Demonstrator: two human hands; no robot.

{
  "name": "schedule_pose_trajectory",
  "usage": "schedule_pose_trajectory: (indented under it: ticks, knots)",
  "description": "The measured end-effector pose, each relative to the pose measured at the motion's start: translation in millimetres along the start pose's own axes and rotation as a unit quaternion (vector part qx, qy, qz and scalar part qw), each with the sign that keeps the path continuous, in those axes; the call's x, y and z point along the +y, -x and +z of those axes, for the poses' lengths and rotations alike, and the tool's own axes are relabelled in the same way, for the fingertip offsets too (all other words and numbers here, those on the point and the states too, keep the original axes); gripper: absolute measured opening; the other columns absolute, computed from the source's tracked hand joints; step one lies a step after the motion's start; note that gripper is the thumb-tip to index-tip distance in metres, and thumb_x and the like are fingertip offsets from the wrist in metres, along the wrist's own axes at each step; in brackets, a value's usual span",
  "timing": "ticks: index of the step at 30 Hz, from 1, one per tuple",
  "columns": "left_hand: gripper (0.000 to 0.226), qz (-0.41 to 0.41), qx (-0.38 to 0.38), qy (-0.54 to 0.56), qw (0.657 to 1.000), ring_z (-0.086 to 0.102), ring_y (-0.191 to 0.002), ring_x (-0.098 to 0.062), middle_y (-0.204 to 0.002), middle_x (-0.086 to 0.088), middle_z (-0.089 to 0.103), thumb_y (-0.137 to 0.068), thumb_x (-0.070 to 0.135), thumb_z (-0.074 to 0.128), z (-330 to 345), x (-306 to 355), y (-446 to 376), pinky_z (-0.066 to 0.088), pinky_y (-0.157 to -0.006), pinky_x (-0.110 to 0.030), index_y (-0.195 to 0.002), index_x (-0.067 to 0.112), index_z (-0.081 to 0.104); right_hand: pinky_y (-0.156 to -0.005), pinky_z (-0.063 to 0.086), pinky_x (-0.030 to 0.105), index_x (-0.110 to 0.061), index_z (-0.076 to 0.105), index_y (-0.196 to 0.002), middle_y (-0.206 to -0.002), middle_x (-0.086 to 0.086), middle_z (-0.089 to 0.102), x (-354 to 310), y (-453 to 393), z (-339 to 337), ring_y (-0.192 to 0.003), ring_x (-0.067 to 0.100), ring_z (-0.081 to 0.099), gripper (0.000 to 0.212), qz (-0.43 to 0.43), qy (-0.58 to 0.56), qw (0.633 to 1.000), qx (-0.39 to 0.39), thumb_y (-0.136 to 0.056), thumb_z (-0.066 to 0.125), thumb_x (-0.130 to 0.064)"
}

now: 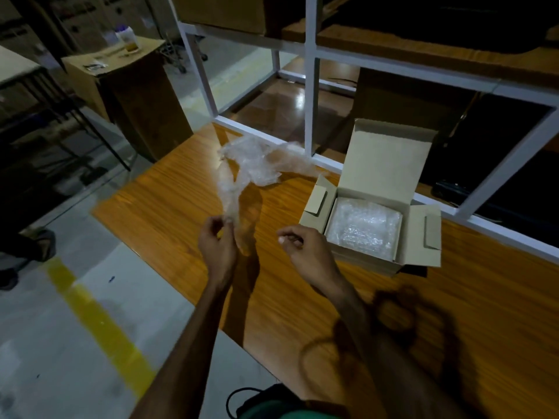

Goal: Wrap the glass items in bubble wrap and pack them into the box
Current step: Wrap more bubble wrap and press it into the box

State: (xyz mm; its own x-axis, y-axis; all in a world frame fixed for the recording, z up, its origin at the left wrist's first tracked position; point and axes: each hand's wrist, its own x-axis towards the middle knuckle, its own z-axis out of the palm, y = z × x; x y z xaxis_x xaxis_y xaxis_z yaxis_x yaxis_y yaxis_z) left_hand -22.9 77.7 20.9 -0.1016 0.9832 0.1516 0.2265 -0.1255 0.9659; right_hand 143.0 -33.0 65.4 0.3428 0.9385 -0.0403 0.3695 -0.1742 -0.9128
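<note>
A wood-grain counter (187,225) fills the middle of the view, its near-left corner over a grey floor (45,328) marked with a yellow stripe (99,322). Along the counter's far edge runs a white metal frame (311,101) with shelves behind it. An open cardboard box (384,164) sits on the counter at the right, its lid standing upright and its side flaps spread; inside lies a bundle wrapped in bubble wrap (363,228), filling most of the cavity. A loose sheet of bubble wrap (251,164) stretches in the air left of the box, crumpled and partly blurred, its far end above the counter near the frame. The left hand (216,243) pinches the sheet's near end, fingers (225,220) closed on it. The right hand (305,252) hovers just left of the box, fingers curled in loosely with thumb and forefinger nearly meeting, nothing visible between them. Far left, a separate tall carton (121,86) carries a small bottle (127,37).
</note>
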Motion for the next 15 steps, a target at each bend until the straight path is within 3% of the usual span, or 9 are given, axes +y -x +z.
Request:
schedule_pose_trajectory:
  ticks: [3, 6, 9, 11, 12, 13, 15]
  knots:
    - [0.021, -0.118, 0.002, 0.172, 0.978, 0.069, -0.095, -0.025, -0.093, -0.007, 0.072, -0.101, 0.009, 0.063, -13.2, 8.7, 34.7, 0.056, -0.086, -0.049, -0.086, 0.02, 0.073, -0.081, 0.054, 0.021, -0.021, 0.069, -0.135, -0.116, -0.008, 0.07, -3.9, 6.0, 6.0, -0.102, 0.004, 0.067, 0.03, 0.016, -0.018, 1.0, -0.012, -0.105, 0.065, -0.025]
    - [0.024, -0.209, -0.022, 0.264, 0.941, 0.07, -0.083, -0.019, -0.087, -0.007, 0.072, -0.101, 0.0, 0.059, -19.3, 26.1, 80.6, 0.055, -0.079, -0.042, -0.085, 0.014, 0.069, -0.093, 0.059, 0.038, -0.023, 0.058, -0.147, -0.127, -0.004, 0.068, -7.7, 17.4, 11.0, -0.113, 0.016, 0.068, 0.045, 0.054, -0.025, 0.998, -0.009, -0.105, 0.064, -0.038]
    - [0.031, -0.151, -0.093, 0.192, 0.965, 0.066, -0.079, -0.02, -0.082, -0.008, 0.069, -0.098, -0.005, 0.063, -28.5, 22.9, 122.0, 0.053, -0.074, -0.038, -0.075, 0.014, 0.068, -0.095, 0.059, 0.049, -0.031, 0.046, -0.153, -0.138, -0.003, 0.063, -7.2, 32.0, 12.3, -0.116, 0.02, 0.066, 0.078, 0.113, -0.041, 0.993, -0.007, -0.091, 0.055, -0.078]
    - [0.025, -0.095, -0.152, 0.108, 0.978, 0.073, -0.091, -0.023, -0.092, -0.007, 0.077, -0.094, -0.007, 0.068, -33.4, 20.8, 146.2, 0.059, -0.081, -0.036, -0.074, 0.006, 0.069, -0.092, 0.06, 0.053, -0.037, 0.039, -0.154, -0.142, 0.0, 0.063, 2.1, 41.1, 12.5, -0.116, 0.023, 0.067, 0.113, 0.153, -0.063, 0.986, -0.012, -0.064, 0.044, -0.106]
    - [0.02, -0.081, -0.174, 0.078, 0.978, 0.074, -0.1, -0.024, -0.099, -0.008, 0.079, -0.092, -0.009, 0.07, -34.6, 19.0, 156.6, 0.061, -0.084, -0.035, -0.074, -0.001, 0.068, -0.093, 0.06, 0.055, -0.037, 0.035, -0.156, -0.144, 0.001, 0.061, 10.0, 45.7, 13.9, -0.118, 0.025, 0.066, 0.122, 0.171, -0.068, 0.983, -0.005, -0.058, 0.043, -0.109]
    - [0.018, -0.073, -0.191, 0.053, 0.977, 0.075, -0.105, -0.023, -0.103, -0.008, 0.08, -0.09, -0.01, 0.071, -35.1, 17.1, 164.9, 0.062, -0.085, -0.033, -0.074, -0.006, 0.066, -0.095, 0.058, 0.056, -0.036, 0.034, -0.157, -0.143, -0.001, 0.06, 13.9, 50.5, 14.5, -0.12, 0.026, 0.065, 0.122, 0.185, -0.063, 0.981, -0.001, -0.059, 0.047, -0.107]
    - [0.02, -0.058, -0.223, 0.004, 0.973, 0.072, -0.113, -0.015, -0.104, -0.003, 0.08, -0.089, -0.011, 0.073, -37.2, 11.5, 180.4, 0.062, -0.09, -0.033, -0.072, -0.009, 0.062, -0.095, 0.058, 0.053, -0.031, 0.046, -0.149, -0.125, -0.006, 0.061, 19.2, 63.5, 9.7, -0.113, 0.025, 0.065, 0.095, 0.213, -0.031, 0.976, -0.001, -0.076, 0.055, -0.091]
